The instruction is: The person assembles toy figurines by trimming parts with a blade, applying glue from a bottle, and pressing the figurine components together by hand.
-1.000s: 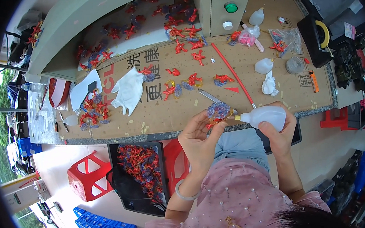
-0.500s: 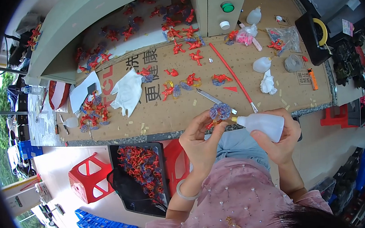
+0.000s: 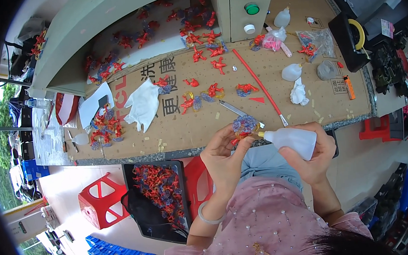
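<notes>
Your right hand (image 3: 312,149) has dropped a bit, squeezing the white bottle (image 3: 290,139). Your left hand (image 3: 223,157) pinches the small toy (image 3: 244,125) over the worktop's (image 3: 184,129) near edge.

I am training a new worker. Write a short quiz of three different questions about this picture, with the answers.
1. True or false: the right hand holds a white squeeze bottle.
2. What does the left hand hold?
A. a red and blue toy piece
B. a black tape roll
C. a green button
3. Fill in: the black tray beside the person is full of ____ toy pieces.

Key: 1 true; 2 A; 3 red.
</notes>
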A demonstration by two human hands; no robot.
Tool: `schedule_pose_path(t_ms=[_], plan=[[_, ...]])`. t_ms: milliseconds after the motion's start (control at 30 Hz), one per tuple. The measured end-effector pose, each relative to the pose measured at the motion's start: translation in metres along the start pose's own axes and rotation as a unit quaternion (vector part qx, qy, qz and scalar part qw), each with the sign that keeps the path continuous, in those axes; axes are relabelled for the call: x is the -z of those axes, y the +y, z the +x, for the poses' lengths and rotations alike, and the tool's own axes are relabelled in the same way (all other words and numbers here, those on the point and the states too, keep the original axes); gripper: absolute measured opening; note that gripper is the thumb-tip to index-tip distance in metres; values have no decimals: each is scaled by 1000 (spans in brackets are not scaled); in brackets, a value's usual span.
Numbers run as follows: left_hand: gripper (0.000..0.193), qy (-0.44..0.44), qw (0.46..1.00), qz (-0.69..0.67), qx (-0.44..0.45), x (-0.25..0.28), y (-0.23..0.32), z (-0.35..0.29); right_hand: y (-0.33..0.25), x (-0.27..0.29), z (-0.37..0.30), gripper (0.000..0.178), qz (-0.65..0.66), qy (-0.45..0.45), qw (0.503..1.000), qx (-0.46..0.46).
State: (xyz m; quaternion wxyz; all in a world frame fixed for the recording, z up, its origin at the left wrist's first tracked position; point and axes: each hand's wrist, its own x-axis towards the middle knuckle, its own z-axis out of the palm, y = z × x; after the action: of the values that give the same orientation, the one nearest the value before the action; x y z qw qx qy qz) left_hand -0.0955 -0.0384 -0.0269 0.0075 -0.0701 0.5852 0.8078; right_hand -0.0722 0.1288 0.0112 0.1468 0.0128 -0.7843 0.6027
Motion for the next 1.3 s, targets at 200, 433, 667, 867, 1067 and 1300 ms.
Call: schedule_pose_path(t_ms=[200, 433, 667, 867, 1067, 1300], plan=[[37, 4, 999, 25, 24, 3, 1, 0, 1, 7, 2, 33, 28, -4, 1000, -13], [34, -27, 997, -66, 42, 5, 2, 5, 60, 71, 2, 50, 379, 34, 917, -118], [30, -52, 992, -98, 54, 0, -1, 8, 124, 111, 5, 41, 111, 171, 968, -144], [29, -43, 993, -94, 64, -8, 5, 8, 160, 112, 9, 34, -1, 187, 968, -168], [29, -25, 997, -71, 35, -9, 0, 5, 144, 89, 6, 37, -10, 239, 968, -74], [16, -53, 988, -69, 125, -10, 3, 6, 34, 23, 3, 27, -214, 49, 951, 218]])
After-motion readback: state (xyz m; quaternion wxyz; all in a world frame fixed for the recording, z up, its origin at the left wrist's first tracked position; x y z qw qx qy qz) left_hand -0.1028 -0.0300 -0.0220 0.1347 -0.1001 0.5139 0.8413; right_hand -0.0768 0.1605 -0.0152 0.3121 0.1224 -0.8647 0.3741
